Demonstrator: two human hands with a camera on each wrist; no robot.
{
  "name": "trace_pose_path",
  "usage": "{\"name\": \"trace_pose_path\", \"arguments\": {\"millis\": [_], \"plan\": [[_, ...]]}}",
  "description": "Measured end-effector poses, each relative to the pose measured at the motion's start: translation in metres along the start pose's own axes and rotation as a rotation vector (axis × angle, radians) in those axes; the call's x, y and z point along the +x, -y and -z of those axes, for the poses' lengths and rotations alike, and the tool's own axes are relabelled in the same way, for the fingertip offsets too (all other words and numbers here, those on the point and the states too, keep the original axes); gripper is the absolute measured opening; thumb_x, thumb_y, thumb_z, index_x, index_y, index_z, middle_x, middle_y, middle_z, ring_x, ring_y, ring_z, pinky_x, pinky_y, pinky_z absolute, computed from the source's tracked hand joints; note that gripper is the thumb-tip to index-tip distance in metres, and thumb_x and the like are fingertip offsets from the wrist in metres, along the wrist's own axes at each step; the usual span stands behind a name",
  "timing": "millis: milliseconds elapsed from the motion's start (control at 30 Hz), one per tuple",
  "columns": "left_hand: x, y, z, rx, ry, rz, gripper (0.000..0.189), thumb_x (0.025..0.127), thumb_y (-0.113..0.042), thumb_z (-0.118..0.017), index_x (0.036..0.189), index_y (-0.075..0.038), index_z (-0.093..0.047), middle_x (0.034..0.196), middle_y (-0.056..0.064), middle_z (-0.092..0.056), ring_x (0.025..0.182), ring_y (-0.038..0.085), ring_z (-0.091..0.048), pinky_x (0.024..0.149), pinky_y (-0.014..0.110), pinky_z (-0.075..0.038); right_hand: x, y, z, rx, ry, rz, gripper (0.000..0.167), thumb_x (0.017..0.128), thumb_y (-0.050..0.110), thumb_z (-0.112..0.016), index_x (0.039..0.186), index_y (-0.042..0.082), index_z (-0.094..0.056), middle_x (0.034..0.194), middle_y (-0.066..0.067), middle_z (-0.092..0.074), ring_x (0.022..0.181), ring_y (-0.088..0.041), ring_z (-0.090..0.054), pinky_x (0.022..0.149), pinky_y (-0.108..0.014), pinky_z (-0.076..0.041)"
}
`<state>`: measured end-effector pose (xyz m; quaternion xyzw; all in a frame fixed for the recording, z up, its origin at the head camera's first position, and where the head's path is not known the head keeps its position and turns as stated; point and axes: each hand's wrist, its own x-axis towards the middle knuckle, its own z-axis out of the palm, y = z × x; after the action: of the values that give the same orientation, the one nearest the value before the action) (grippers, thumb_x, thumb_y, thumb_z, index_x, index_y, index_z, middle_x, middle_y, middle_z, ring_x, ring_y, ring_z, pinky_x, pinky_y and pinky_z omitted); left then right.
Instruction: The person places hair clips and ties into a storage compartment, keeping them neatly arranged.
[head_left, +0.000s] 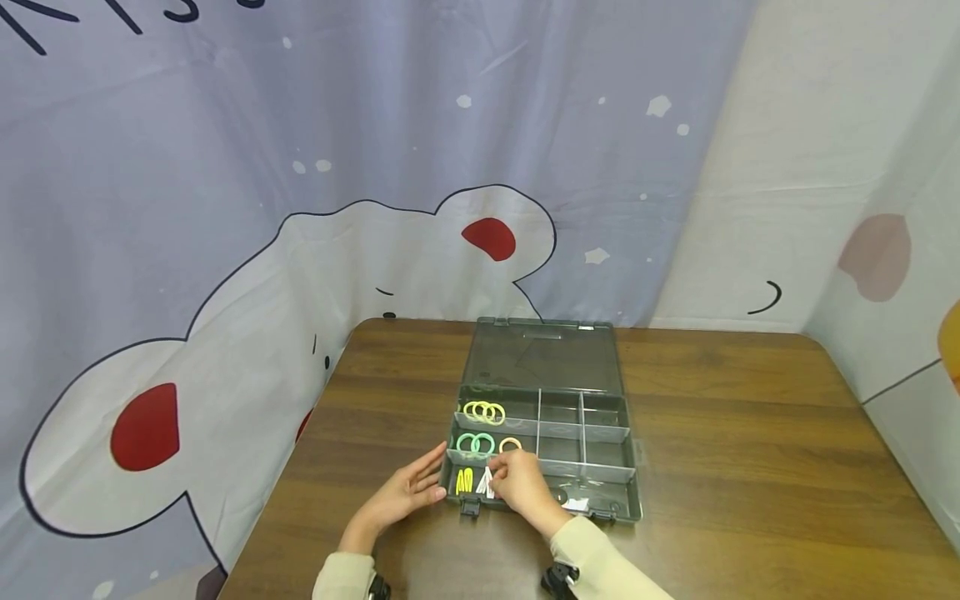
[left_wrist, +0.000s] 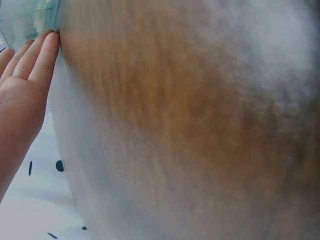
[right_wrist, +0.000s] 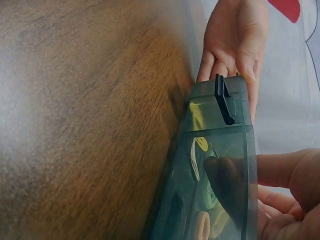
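A translucent grey organizer box (head_left: 611, 492) lies with its lid (head_left: 543, 362) folded back. My left hand (head_left: 405, 496) rests against the box's left end, fingers (left_wrist: 42, 60) extended along the wall. Inside the front left compartment, my right hand (head_left: 521, 483) pinches a slim white hair clip (head_left: 491, 481), its fingertips at the clip's upper end. Another white clip (right_wrist: 195, 159) lies beside it, and yellow hair clips (head_left: 464, 481) sit further left. The right wrist view shows the right fingers (right_wrist: 225, 175) partly through the clear front wall.
Yellow rings (head_left: 484, 412) are in the back left compartment; green rings (head_left: 476, 443) and a pale orange ring (head_left: 510, 442) are in the middle row. A white piece (head_left: 576, 505) lies at the front, right of the right hand. Patterned cloth (head_left: 600, 167) hangs behind the wooden table (head_left: 750, 433).
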<state>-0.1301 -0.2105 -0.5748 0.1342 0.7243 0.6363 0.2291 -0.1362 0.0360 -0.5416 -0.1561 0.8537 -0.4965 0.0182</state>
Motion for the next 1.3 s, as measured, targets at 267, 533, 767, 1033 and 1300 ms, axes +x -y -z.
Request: {"name": "trace_pose_path", "arguments": {"millis": [267,533,767,1033,1300], "plan": [[0.0,-0.001,0.0,0.007,-0.001,-0.001,0.076,0.093,-0.009,-0.064,0.154,-0.011,-0.019,0.154,0.025,-0.02,0.135,0.044,-0.033,0.105,0.036,-0.041,0.0,-0.002,-0.004,-0.12,-0.063,0.064,0.017,0.06,-0.015,-0.061,0.073,-0.006,-0.068,0.054,-0.003,-0.062,0.046,-0.001,-0.048,0.043,-0.015,-0.04],[0.0,-0.002,0.001,0.021,0.001,-0.001,0.075,0.093,-0.01,-0.063,0.154,-0.011,-0.019,0.154,0.025,-0.021,0.135,0.044,-0.033,0.105,0.037,-0.04,0.001,-0.004,-0.008,-0.236,-0.129,0.117,0.021,0.057,-0.016,-0.06,0.071,-0.003,-0.069,0.054,-0.002,-0.063,0.051,-0.007,-0.055,0.047,-0.018,-0.044],[0.0,-0.002,0.0,0.027,0.011,-0.017,0.075,0.094,-0.01,-0.063,0.154,-0.009,-0.019,0.154,0.026,-0.02,0.135,0.045,-0.033,0.106,0.036,-0.039,-0.002,-0.003,0.001,-0.166,-0.046,0.11,0.019,0.061,-0.012,-0.066,0.079,-0.008,-0.068,0.06,-0.007,-0.064,0.056,-0.013,-0.06,0.051,-0.02,-0.049],[0.001,-0.002,0.001,0.021,0.012,-0.012,0.077,0.092,-0.011,-0.064,0.154,-0.008,-0.018,0.154,0.027,-0.02,0.134,0.046,-0.033,0.104,0.034,-0.042,-0.009,-0.003,0.015,0.047,0.104,0.102,0.017,0.073,-0.012,-0.067,0.09,-0.014,-0.065,0.081,-0.021,-0.067,0.07,-0.029,-0.068,0.063,-0.023,-0.057],[0.002,-0.01,-0.002,0.044,-0.004,-0.013,0.071,0.093,-0.012,-0.064,0.15,0.002,-0.024,0.147,0.032,-0.031,0.131,0.046,-0.039,0.099,0.032,-0.046,-0.017,-0.002,0.035,0.086,0.153,0.122,0.016,0.086,-0.005,-0.065,0.101,-0.01,-0.066,0.095,-0.022,-0.068,0.081,-0.027,-0.068,0.071,-0.022,-0.057]]}}
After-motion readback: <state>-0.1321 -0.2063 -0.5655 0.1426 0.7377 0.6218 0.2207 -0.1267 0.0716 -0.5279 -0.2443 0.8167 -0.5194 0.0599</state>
